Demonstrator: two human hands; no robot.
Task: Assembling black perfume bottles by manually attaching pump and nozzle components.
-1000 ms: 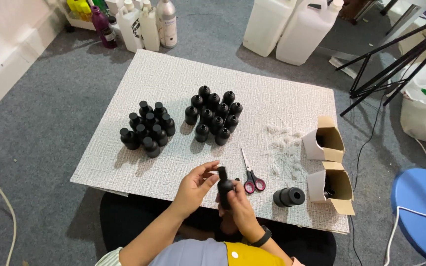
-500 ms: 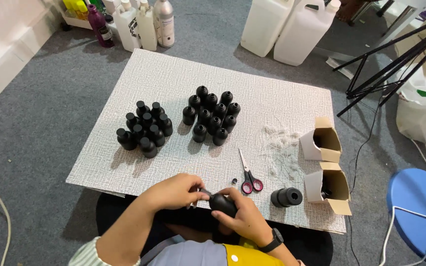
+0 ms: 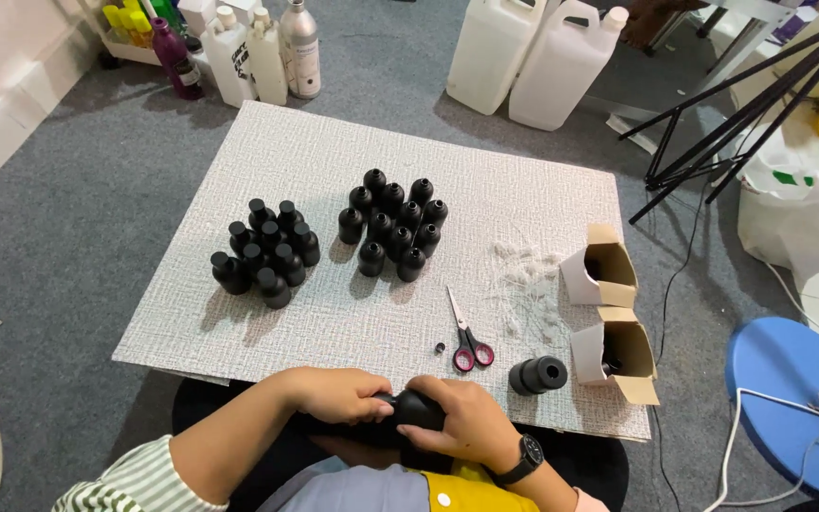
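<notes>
While the white textured mat [image 3: 353, 142] carries two clusters of black bottles [image 3: 392, 223], the left hand [image 3: 338, 395] and right hand [image 3: 457, 422] both clasp one black bottle [image 3: 416, 410] at its near edge, beside scissors [image 3: 466, 337].

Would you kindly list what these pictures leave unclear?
Head view only:
- Black bottle: mostly covered by the left hand and right hand; its cap is hidden.
- Lower box: inside is in shadow.
- Small black piece beside the scissors: too small to identify.
</notes>
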